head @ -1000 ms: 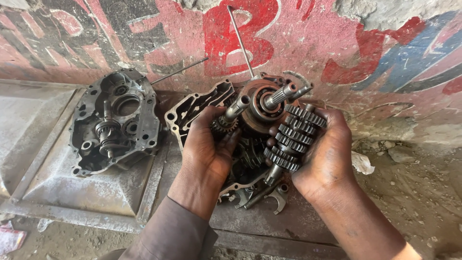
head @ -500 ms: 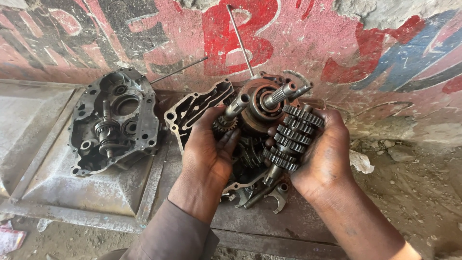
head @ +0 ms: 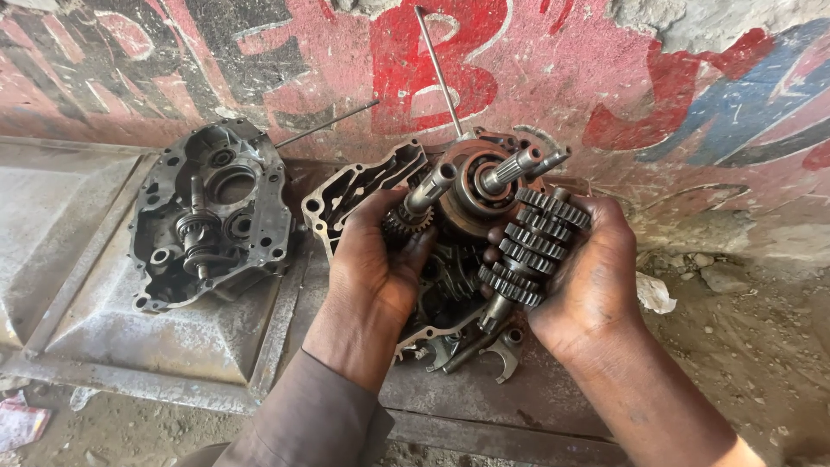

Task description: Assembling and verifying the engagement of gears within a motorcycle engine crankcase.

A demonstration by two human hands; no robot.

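The right hand (head: 588, 277) is clenched around a gear cluster (head: 532, 251), a shaft stacked with several toothed wheels that runs at a slant from the upper right down to the lower left; the fingers wrap over the upper gears and the bare lower shaft end pokes out below the palm. Just to the left of it, the left hand (head: 376, 264) reaches into an open engine crankcase half (head: 363, 186), its fingers closed on a second, smaller geared shaft (head: 419, 203) whose smooth end points up and to the right. Between the two hands, slightly above them, a splined shaft (head: 510, 169) sticks out of a round bearing seat in the same case. Below the hands, on the dirty metal plate (head: 173, 320) that serves as the floor of the work spot, lie a couple of forked metal pieces (head: 501, 355). Well to the left of the left hand rests the other crankcase half (head: 212, 216), dark and greasy, with a short shaft and gear standing inside it. Two thin metal rods rise above the hands: a long rod (head: 438, 73) leans against the painted wall (head: 259, 60), and a thinner one (head: 328, 125) lies at a low angle to the left. To the right of the right hand, a scrap of white paper (head: 654, 294) sits on the dusty ground.
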